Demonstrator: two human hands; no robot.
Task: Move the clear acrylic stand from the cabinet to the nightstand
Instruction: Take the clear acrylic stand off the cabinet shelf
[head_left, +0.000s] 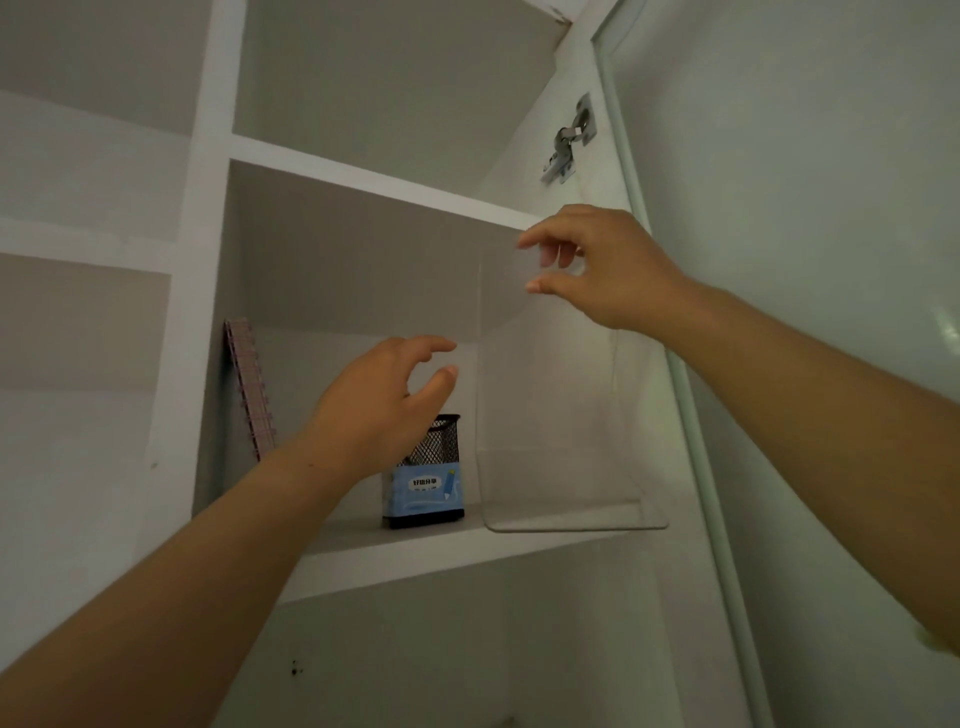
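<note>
The clear acrylic stand (550, 415) stands upright on the right end of a white cabinet shelf (395, 556), its flat base at the shelf's front edge. My right hand (597, 265) is at the stand's top edge with thumb and fingers spread around it; whether they touch the acrylic I cannot tell. My left hand (384, 400) hovers just left of the stand's left edge, fingers curled apart and holding nothing.
A black mesh pen holder (426, 478) with a blue label sits on the shelf left of the stand, partly behind my left hand. A pink spiral notebook (249, 389) leans against the left wall. The open cabinet door (779, 312) with its metal hinge (566, 140) is on the right.
</note>
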